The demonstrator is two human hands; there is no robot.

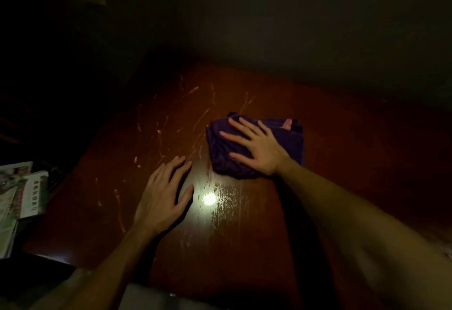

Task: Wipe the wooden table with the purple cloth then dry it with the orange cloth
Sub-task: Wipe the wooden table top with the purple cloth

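Both hands lie flat — right hand pressing the purple cloth, left hand beside it on the wooden table.

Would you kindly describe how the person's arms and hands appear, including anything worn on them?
Both forearms are bare up to the frame edge: no sleeves show. The left hand and right hand wear no gloves, and no rings, watch or bracelet are visible, though the dim light hides fine detail.

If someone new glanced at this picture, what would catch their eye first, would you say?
Probably the bright glare spot on the dark wooden table, between the two arms. Next, the right hand pressed flat on the bunched purple cloth mid-table, with pale streaks to its left.
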